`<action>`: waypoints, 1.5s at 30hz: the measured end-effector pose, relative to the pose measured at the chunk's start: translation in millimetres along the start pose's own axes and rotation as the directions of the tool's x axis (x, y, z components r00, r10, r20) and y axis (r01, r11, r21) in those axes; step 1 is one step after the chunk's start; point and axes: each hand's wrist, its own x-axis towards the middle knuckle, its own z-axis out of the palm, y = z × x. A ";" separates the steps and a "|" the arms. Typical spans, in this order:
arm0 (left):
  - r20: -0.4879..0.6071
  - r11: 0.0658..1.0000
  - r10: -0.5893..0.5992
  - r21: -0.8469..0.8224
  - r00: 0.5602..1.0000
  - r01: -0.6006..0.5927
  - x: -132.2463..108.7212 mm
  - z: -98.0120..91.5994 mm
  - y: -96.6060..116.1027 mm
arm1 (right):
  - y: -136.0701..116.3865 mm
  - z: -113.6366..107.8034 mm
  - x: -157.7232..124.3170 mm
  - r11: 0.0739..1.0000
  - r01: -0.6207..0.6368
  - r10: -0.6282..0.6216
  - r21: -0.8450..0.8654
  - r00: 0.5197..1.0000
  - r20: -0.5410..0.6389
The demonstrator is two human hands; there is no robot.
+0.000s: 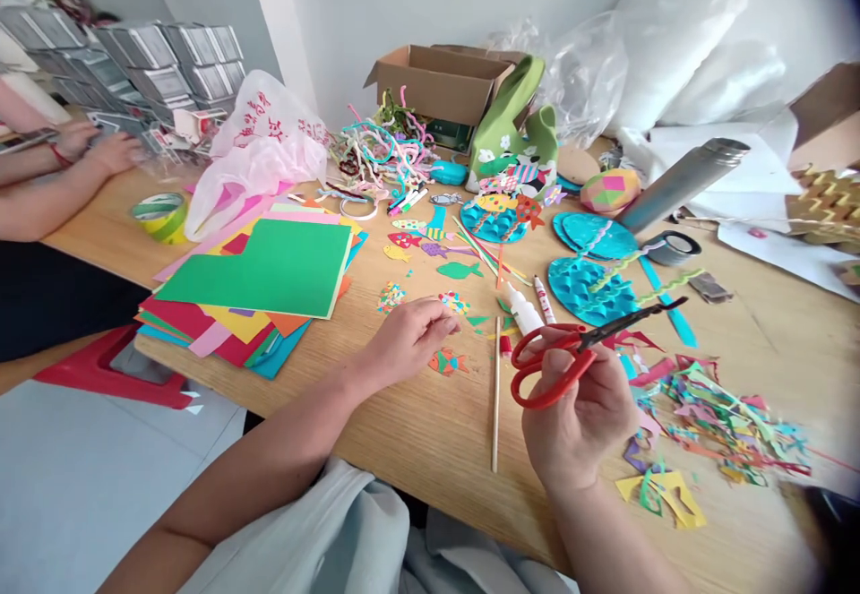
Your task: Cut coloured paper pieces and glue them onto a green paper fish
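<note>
My right hand [579, 419] is closed around the red handles of a pair of scissors [591, 343], whose dark blades point right above the wooden table [430, 424]. My left hand [409, 339] rests on the table with its fingers pinched on a small colourful paper fish [455, 303]. Another paper fish cutout [447, 362] lies just below that hand. A thin wooden stick [495, 397] lies between my hands, and a white glue bottle [524, 309] sits just above the scissors.
A stack of coloured paper [262, 294] with a green sheet on top lies at the left. Blue discs [589, 289], paper fish, pipe cleaners [382, 150], a metal flask [682, 184], cardboard boxes and paper scraps [712, 424] crowd the table. Another person's hands [100, 148] work at far left.
</note>
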 end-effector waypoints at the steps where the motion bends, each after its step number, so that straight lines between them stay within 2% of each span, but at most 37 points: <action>1: 0.020 1.000 -0.006 0.024 1.000 0.006 -1.9 1.9 -3.9 | 0.4 0.3 -0.1 1.000 -0.009 0.009 0.006 1.000 0.003; 5: 0.097 0.983 0.008 0.179 0.995 -0.026 -4.5 2.3 -12.5 | 2.1 1.8 -0.5 1.000 -0.008 0.008 0.016 1.000 0.010; 9: 0.161 0.976 -0.019 0.215 0.987 -0.017 -2.7 -3.3 -16.1 | 4.7 1.6 0.7 1.000 0.012 -0.012 0.019 1.000 0.005; 13: 0.190 0.970 -0.087 0.239 0.978 0.040 -3.6 -7.3 -18.7 | 6.6 0.4 1.7 1.000 -0.005 0.006 -0.010 1.000 0.016; 18: 0.261 0.918 -0.221 0.382 0.940 0.110 -6.9 -6.3 -19.4 | 6.4 0.0 2.5 0.998 -0.052 0.054 -0.047 0.998 0.033; 23: 0.264 0.884 -0.246 0.456 0.932 0.104 -10.9 -0.6 -16.4 | 11.3 -0.6 4.6 0.988 -0.111 0.119 -0.104 0.990 0.074; 29: 0.267 0.857 -0.288 0.501 0.920 0.122 -12.4 1.0 -9.3 | 18.1 -1.4 8.1 0.956 -0.149 0.188 -0.254 0.972 0.140; 32: 0.270 0.865 -0.278 0.487 0.922 0.119 -12.7 1.2 -10.3 | 18.7 -2.2 11.6 0.899 -0.148 0.255 -0.412 0.942 0.219; 36: 0.253 0.872 -0.260 0.475 0.932 0.115 -12.8 2.7 -14.3 | 22.3 -4.5 15.4 0.796 -0.097 0.373 -0.598 0.856 0.358; 45: 0.264 0.869 -0.272 0.481 0.925 0.118 -11.2 0.8 -12.8 | 36.5 -10.4 13.9 0.705 0.103 0.409 -0.701 0.749 0.522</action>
